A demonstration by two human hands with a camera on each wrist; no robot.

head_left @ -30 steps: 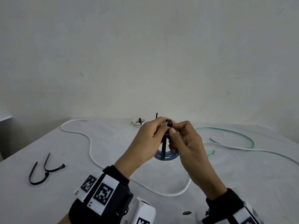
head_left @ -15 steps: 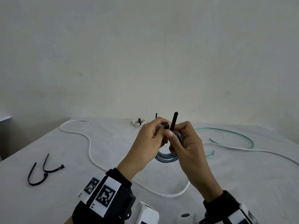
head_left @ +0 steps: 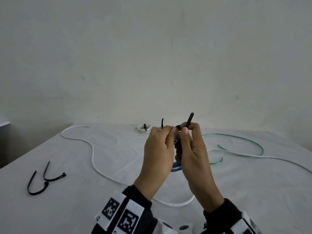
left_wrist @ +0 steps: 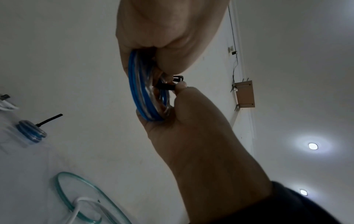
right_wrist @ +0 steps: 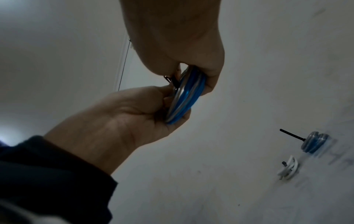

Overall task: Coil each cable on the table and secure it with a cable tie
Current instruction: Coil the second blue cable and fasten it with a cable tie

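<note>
Both hands up off the tabletop (head_left: 70, 208): my left hand (head_left: 158, 154) grips the blue coil (left_wrist: 141, 91), my right hand (head_left: 192, 149) pinches the tie (head_left: 187, 121) tail. Next I'd pull it snug.

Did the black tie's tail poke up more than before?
Yes. The cable tie tail now rises above the table edge; earlier it hung down by the blue cable.

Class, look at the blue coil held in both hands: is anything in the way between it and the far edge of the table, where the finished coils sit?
Nothing visible blocks it. Both hands hold the blue coil above the table, and the tied blue coil and white coil lie beyond open cloth.
</note>
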